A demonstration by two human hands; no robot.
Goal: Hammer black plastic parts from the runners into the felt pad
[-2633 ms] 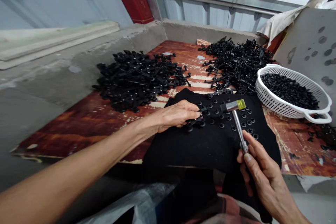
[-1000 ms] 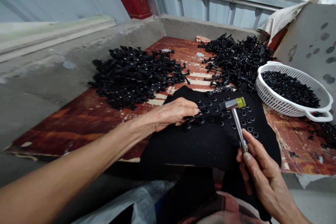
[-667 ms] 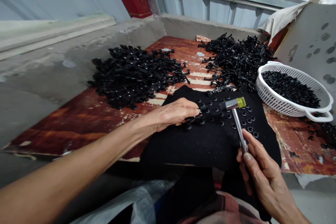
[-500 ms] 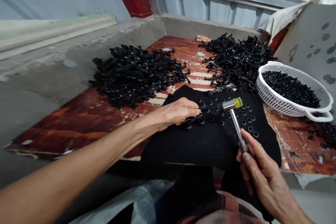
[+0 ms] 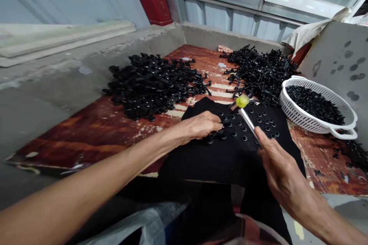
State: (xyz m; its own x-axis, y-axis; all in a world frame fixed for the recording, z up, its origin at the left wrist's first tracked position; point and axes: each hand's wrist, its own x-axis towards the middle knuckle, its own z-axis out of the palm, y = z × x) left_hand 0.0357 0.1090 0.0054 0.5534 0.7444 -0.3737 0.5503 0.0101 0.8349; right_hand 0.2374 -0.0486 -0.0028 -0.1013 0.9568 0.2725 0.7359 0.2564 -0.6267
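My right hand [image 5: 277,160] is wrapped round the metal handle of a small hammer [image 5: 247,120]. Its yellow face is turned up, and the head is raised over the far part of a black cloth [image 5: 201,164]. On the cloth, my left hand [image 5: 202,125] is closed, with black round-ended parts [image 5: 217,136] showing under its fingers; the fingers hide most of them. Several small black round pieces [image 5: 239,123] stand spread over the cloth, between my left hand and the hammer's side.
A heap of black parts [image 5: 152,84] lies at the left on the worn red-brown board [image 5: 94,134]. Another pile [image 5: 261,69] sits at the back right. Beside it, a white basket [image 5: 310,120] holds small black pieces. A low grey wall [image 5: 86,71] borders the board.
The hammer has tilted and its head has moved left and up, turning its yellow face upward. My right hand has rolled over. My left hand keeps its place on the cloth.
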